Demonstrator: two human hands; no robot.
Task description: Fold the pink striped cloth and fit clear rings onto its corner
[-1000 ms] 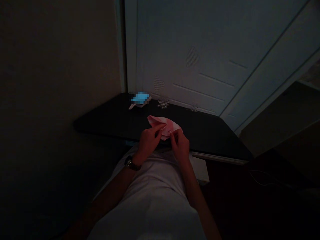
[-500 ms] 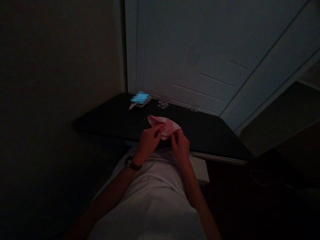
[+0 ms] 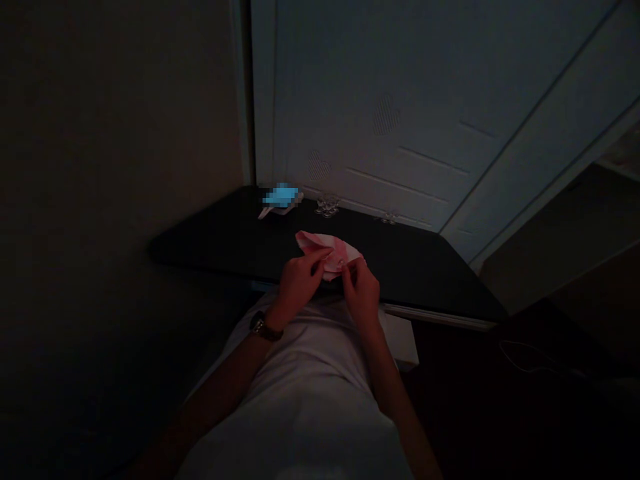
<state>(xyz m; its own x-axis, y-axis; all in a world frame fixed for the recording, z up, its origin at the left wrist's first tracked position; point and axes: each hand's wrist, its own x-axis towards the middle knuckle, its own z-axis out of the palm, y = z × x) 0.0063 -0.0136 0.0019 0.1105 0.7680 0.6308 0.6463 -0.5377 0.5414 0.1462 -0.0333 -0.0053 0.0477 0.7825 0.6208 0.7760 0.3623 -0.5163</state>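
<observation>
A pink and white piece of cloth (image 3: 339, 252) is held just above the near edge of the dark table. My left hand (image 3: 301, 275), with a dark watch on its wrist, is closed on the cloth's left part, the index finger stretched across it. On the right, my right hand (image 3: 362, 287) pinches the cloth's near right edge between thumb and fingers. A small shiny spot shows on the cloth between the two hands. The light is dim, and the fingers' undersides are hidden.
Behind the cloth on the dark table (image 3: 225, 237) lie a lit blue screen (image 3: 281, 195), blurred out, and clear shiny pieces (image 3: 328, 205), with a smaller clear cluster (image 3: 389, 217) to their right. A pale panel (image 3: 340, 100) rises behind. A white box (image 3: 401, 340) is below the table's edge.
My right hand has shifted very slightly to the right at the cloth's edge. My left hand and the cloth look almost the same.
</observation>
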